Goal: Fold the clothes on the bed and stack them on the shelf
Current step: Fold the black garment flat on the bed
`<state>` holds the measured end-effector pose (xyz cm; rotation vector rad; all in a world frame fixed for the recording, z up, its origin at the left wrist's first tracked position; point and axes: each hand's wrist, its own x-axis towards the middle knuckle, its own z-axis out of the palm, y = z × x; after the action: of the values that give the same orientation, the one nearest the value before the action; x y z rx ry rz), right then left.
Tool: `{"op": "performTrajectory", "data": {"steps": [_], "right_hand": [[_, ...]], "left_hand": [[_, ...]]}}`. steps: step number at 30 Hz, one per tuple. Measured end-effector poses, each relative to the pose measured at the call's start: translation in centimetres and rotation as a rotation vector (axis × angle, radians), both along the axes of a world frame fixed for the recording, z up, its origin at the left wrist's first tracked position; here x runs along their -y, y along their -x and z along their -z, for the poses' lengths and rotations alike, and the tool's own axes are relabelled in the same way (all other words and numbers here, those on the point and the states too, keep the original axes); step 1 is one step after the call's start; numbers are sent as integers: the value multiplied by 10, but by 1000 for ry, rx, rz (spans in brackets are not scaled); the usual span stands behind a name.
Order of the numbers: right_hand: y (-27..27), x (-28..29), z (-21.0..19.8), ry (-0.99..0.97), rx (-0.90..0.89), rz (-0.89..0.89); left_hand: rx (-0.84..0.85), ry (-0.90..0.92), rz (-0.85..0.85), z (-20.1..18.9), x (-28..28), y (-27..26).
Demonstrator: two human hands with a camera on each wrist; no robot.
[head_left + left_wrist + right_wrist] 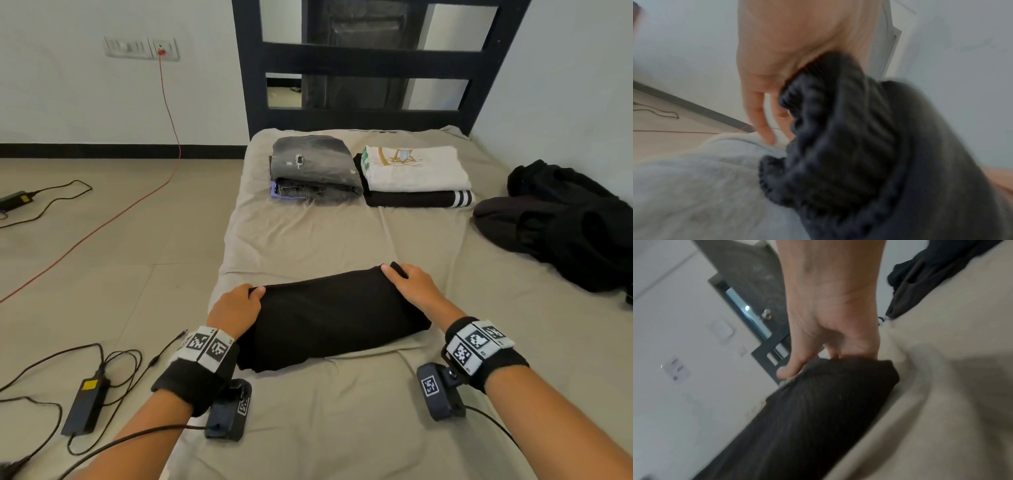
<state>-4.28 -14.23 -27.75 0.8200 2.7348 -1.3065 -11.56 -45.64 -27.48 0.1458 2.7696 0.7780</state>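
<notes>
A black garment [329,315] lies folded into a thick bundle on the near part of the bed [308,240]. My left hand [239,306] grips its left end, thumb on top and fingers under the ribbed hem [838,129]. My right hand [409,282] pinches the far right corner [849,369], with the thumb [789,369] on top of the fabric. Two folded stacks sit at the head of the bed: a grey one [313,168] on the left and a white top over a black striped piece [414,174] on the right.
A heap of unfolded black clothes [561,219] lies at the bed's right edge. A black headboard frame [370,61] stands behind. On the floor to the left run a red cable [137,205], black cables and a power adapter [87,404].
</notes>
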Motion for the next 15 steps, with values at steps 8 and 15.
{"op": "performTrajectory", "data": {"steps": [8,15], "right_hand": [[-49,-8,-6,274,-78,-93],[-81,16,-25,44,-340,-94]], "left_hand": [[239,-455,147,-18,24,-57],[-11,-602,44,-23,23,-78]]}}
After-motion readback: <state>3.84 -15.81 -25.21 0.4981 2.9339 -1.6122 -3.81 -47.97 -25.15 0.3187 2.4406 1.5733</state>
